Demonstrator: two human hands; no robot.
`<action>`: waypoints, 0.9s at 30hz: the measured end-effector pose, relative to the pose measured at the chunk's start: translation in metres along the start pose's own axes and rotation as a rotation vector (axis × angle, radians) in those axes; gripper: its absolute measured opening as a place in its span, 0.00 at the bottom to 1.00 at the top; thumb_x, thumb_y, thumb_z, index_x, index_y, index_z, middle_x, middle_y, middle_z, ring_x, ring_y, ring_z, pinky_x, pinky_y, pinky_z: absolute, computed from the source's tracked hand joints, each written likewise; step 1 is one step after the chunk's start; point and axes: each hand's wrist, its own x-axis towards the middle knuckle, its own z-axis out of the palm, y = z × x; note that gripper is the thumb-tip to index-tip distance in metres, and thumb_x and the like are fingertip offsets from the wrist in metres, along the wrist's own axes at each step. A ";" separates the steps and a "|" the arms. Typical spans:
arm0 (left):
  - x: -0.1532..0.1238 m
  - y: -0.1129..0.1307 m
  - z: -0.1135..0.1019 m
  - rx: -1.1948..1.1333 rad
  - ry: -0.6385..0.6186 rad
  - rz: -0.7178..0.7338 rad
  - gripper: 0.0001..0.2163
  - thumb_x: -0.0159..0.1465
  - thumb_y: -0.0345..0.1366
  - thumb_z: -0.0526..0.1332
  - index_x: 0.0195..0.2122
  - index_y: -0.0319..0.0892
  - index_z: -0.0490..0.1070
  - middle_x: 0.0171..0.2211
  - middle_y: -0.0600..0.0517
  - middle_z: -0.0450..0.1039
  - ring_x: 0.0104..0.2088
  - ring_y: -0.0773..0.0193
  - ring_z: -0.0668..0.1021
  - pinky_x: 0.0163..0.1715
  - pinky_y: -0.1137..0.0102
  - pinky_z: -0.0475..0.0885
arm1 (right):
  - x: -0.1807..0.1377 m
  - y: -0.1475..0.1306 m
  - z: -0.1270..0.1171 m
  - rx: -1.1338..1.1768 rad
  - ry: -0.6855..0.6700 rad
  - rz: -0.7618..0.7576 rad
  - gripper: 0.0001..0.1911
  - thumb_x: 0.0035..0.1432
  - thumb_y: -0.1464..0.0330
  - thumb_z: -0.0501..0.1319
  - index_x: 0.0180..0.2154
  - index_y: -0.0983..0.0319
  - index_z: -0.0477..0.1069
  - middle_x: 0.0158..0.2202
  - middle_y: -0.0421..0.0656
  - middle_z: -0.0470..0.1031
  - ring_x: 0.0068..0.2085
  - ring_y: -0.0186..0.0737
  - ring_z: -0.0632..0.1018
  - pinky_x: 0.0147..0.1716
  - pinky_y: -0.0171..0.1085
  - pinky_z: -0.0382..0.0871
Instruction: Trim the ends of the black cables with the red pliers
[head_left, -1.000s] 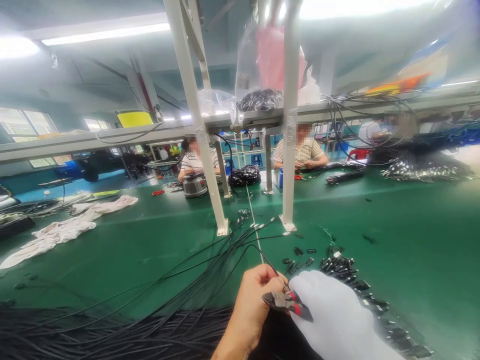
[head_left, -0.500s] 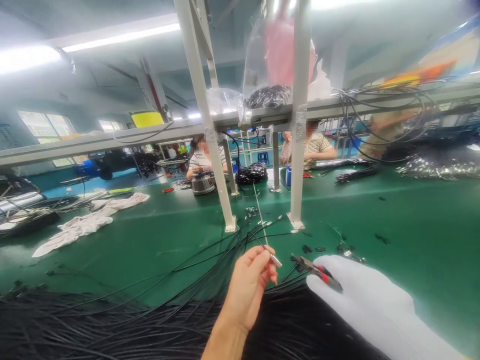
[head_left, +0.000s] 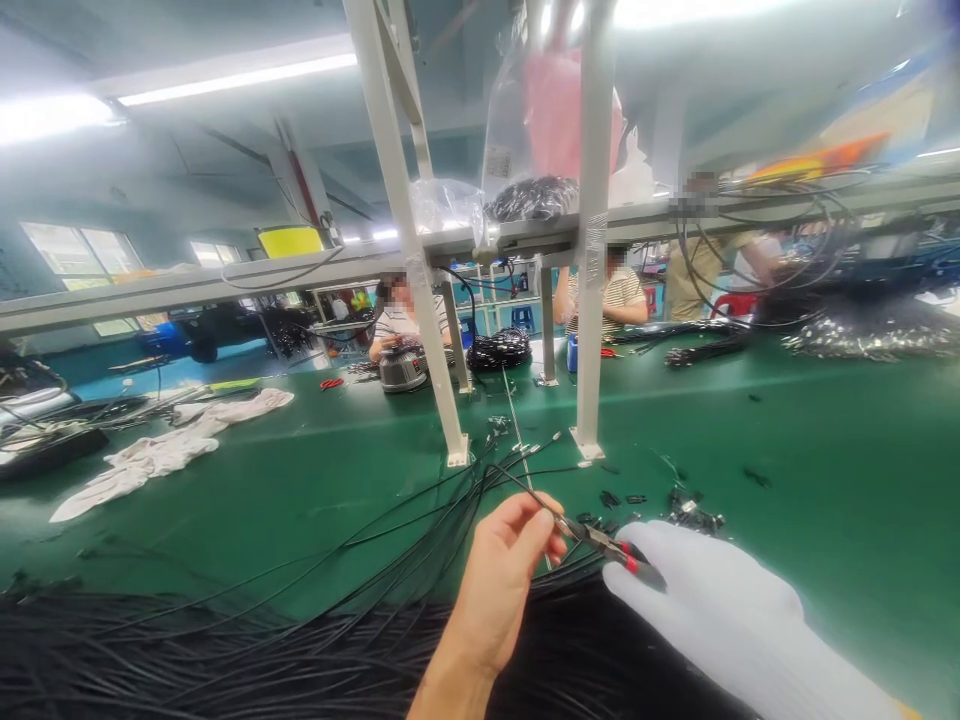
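My bare left hand [head_left: 514,555] pinches a thin black cable [head_left: 511,478] close to its end, thumb against fingers. In my white-gloved right hand [head_left: 697,585] is a pair of pliers [head_left: 600,543] with red and black handles. The plier jaws meet the cable's end just beyond my left fingertips; whether they are closed on its metal tip I cannot tell. More black cables [head_left: 420,515] with small metal ends run across the green table beside my left hand. A large heap of black cables [head_left: 187,655] fills the near edge, below both hands.
Small black scraps [head_left: 694,512] lie right of the pliers. Two white posts [head_left: 589,400] rise from the green tabletop [head_left: 840,480] to a shelf. A white cloth [head_left: 150,460] lies at left. Co-workers [head_left: 626,295] sit across the table, near a coiled cable bundle [head_left: 501,348].
The pliers have moved left to the cable end in my left hand; before, a gap separated them. The view has shifted slightly, and a person in the background at right has moved.
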 end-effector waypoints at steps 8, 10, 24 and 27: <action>0.001 -0.002 -0.001 0.090 -0.002 0.069 0.07 0.59 0.38 0.68 0.33 0.38 0.78 0.29 0.52 0.71 0.30 0.68 0.72 0.32 0.73 0.68 | 0.000 0.003 0.000 0.047 -0.010 -0.037 0.13 0.60 0.58 0.53 0.28 0.56 0.68 0.29 0.40 0.75 0.32 0.41 0.76 0.27 0.37 0.57; 0.001 -0.004 -0.002 0.096 -0.012 0.078 0.07 0.60 0.37 0.68 0.33 0.39 0.78 0.29 0.52 0.71 0.30 0.67 0.73 0.32 0.73 0.69 | 0.000 0.002 0.000 0.024 -0.015 -0.028 0.13 0.60 0.58 0.53 0.29 0.56 0.68 0.30 0.40 0.75 0.33 0.42 0.77 0.28 0.37 0.57; -0.001 0.002 -0.005 -0.092 -0.072 -0.055 0.10 0.56 0.37 0.72 0.34 0.37 0.80 0.25 0.52 0.73 0.27 0.71 0.73 0.32 0.75 0.69 | -0.002 0.000 -0.005 0.028 -0.088 -0.026 0.16 0.56 0.58 0.51 0.21 0.58 0.56 0.22 0.37 0.69 0.25 0.38 0.68 0.25 0.36 0.53; -0.001 0.002 -0.008 -0.169 -0.092 -0.127 0.11 0.54 0.37 0.73 0.33 0.35 0.80 0.23 0.52 0.73 0.25 0.73 0.72 0.30 0.77 0.68 | -0.005 0.000 -0.002 0.075 -0.087 -0.038 0.16 0.54 0.58 0.52 0.20 0.59 0.54 0.21 0.37 0.65 0.25 0.36 0.65 0.24 0.36 0.52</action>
